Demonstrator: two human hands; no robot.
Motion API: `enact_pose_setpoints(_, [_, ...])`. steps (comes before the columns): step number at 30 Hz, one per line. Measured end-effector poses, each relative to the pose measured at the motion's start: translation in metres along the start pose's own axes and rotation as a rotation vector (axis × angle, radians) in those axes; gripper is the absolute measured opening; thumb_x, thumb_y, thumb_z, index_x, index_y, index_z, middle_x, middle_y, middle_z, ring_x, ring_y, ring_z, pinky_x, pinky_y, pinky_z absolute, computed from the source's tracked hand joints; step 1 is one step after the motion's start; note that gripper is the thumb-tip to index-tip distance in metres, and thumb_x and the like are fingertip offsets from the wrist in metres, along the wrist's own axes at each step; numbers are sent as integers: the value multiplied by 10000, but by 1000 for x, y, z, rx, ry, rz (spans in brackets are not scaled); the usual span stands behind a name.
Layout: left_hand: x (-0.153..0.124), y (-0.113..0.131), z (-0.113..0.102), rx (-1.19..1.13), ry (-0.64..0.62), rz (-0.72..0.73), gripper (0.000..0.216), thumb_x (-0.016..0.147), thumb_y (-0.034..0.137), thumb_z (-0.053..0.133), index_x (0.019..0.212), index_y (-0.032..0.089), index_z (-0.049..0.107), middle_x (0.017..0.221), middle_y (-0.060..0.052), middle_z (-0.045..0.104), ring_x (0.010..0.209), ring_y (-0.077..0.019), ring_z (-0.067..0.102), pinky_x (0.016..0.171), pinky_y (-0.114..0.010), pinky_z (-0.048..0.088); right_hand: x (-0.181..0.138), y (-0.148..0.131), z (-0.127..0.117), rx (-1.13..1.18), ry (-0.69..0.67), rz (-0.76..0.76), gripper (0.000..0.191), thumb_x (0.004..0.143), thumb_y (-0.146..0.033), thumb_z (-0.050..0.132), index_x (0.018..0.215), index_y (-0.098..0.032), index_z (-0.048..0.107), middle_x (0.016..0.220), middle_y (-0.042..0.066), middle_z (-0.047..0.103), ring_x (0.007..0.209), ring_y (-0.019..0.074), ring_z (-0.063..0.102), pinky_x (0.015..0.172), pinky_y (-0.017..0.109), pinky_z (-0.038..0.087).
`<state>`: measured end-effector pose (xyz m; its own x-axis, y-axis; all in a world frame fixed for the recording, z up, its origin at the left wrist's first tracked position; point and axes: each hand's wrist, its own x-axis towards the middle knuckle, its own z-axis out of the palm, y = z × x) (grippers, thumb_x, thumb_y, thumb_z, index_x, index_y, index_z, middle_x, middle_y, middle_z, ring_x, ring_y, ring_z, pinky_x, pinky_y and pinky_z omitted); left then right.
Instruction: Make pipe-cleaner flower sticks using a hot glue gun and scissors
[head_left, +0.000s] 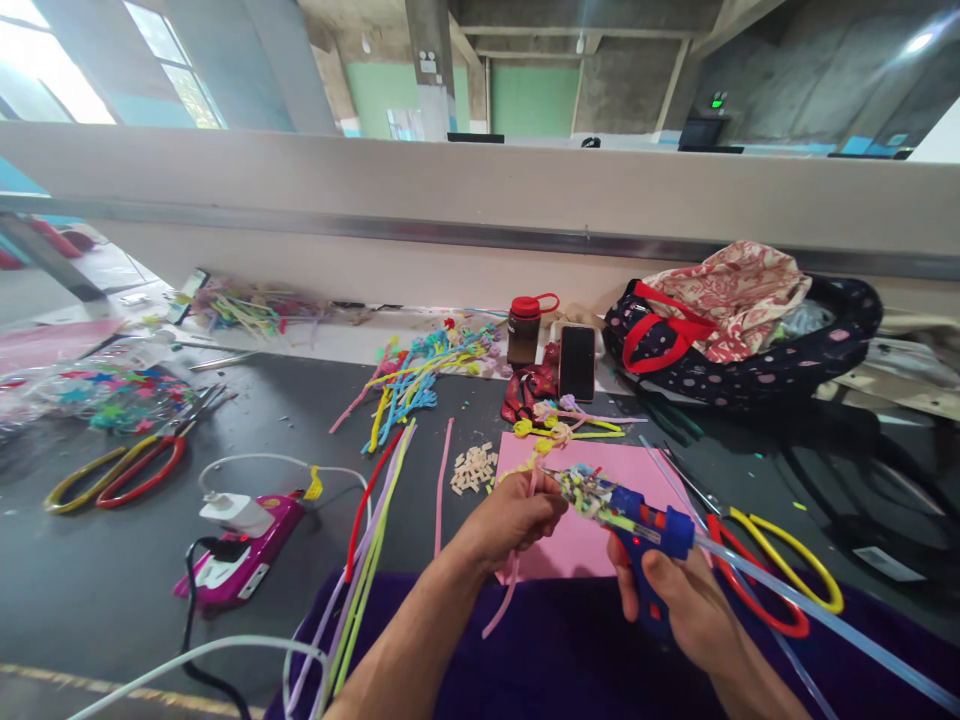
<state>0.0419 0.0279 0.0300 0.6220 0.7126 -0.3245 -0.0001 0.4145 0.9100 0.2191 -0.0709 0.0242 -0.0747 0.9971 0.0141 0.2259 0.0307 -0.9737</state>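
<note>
A red-capped bottle (524, 330) and a black phone (577, 363) are standing at twelve o'clock. A dotted bag (780, 365) is slumping at two. Red-and-yellow scissors (124, 470) are lying at nine.

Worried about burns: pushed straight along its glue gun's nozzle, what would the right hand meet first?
Probably the pink pipe cleaner pinched in the left hand, just ahead of the glue gun; depth unclear.

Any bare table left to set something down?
Two patches of table: between the left scissors and the flower pile; near-left corner beside the pink charger. Crowded: pink sheet by the left hand holding a pink stem and right hand holding the glue gun, right scissors, bag.
</note>
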Motion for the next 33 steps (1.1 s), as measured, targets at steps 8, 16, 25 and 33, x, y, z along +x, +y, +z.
enact_pose_setpoints(8, [-2,6,-14,-117,80,48,165,699,254,599,694,173,456,451,83,467,300,-2,199,326,-166,62,5,5,-21,-190,96,-57,417,883,-501,356,759,-175,584,658,57,611,597,185,573,587,307,441])
enact_pose_setpoints(16, [-12,15,-24,-197,110,174,180,734,261,606,703,164,457,472,84,457,311,10,171,324,-150,48,23,29,-11,-893,107,-11,283,856,-436,441,974,-191,517,902,65,577,727,216,612,620,311,429])
enact_pose_setpoints(25, [-11,12,-18,-196,38,120,166,725,246,612,704,166,468,462,79,480,299,7,190,315,-151,58,20,39,1,-1255,131,59,328,854,-482,420,914,-185,545,840,75,571,623,241,630,478,283,340])
enact_pose_setpoints(33, [-11,8,-13,-266,-58,55,188,691,257,649,716,168,485,463,76,480,304,10,157,319,-156,41,18,18,-8,-1167,183,-91,375,823,-485,492,1007,-176,600,814,97,639,600,237,629,509,304,406])
